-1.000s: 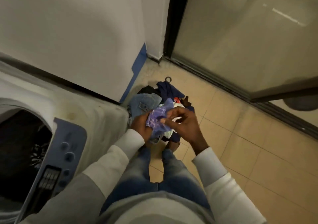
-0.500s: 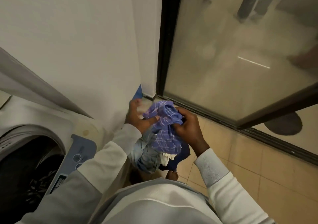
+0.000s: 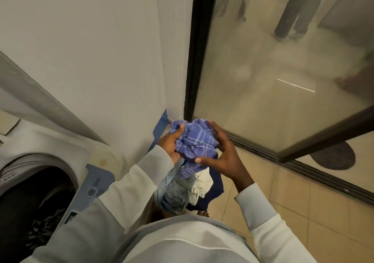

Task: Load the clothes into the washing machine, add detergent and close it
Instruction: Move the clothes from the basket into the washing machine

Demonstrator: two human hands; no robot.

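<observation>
One washing machine, drum open, stands left of and below the fingers. Two hands hold one bundle of clothes, purple checked cloth on top; a second ago it lay on the floor. The left hand has its fingers curled round the bundle's left side. The right hand cups the right side with fingers loosely spread and thumb pressing underneath.

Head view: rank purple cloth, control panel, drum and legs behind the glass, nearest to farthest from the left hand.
1. Purple cloth, gripped in the left hand.
2. Control panel, to its left.
3. Drum, beyond the panel.
4. Legs, far right behind glass.
</observation>
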